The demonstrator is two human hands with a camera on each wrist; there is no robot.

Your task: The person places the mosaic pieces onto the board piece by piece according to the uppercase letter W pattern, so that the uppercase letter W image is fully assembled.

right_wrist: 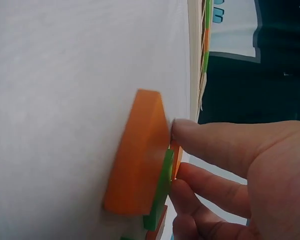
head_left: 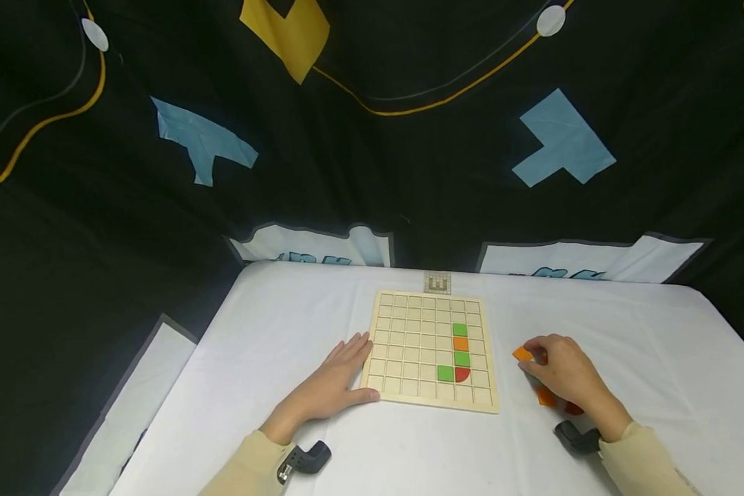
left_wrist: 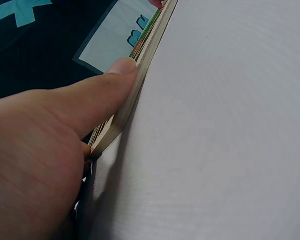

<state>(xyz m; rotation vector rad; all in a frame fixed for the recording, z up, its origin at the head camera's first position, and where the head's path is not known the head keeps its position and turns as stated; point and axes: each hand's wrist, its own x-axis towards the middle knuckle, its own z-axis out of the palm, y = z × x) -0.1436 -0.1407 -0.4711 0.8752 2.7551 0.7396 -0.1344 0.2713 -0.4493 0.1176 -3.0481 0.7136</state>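
A pale wooden grid board [head_left: 409, 344] lies flat on the table. My left hand [head_left: 337, 375] rests along its left side with fingers spread, the thumb [left_wrist: 122, 67] on the near corner's rim. Set in the board's right part are several tiles: green squares [head_left: 460, 330], an orange square [head_left: 461, 344] and a red rounded piece [head_left: 462, 374]. Right of the board, my right hand [head_left: 564, 368] pinches an orange tile [head_left: 522, 353] between thumb and fingers. Beneath this hand lie more loose pieces, among them an orange one [right_wrist: 137, 160] and a green one [right_wrist: 162, 190], partly hidden.
A white cloth covers the table [head_left: 273, 310]. Beyond the board's far edge is a small patch with a grid mark [head_left: 437, 282]. A dark printed curtain [head_left: 372, 172] hangs behind the table. Each wrist wears a black device [head_left: 306, 457].
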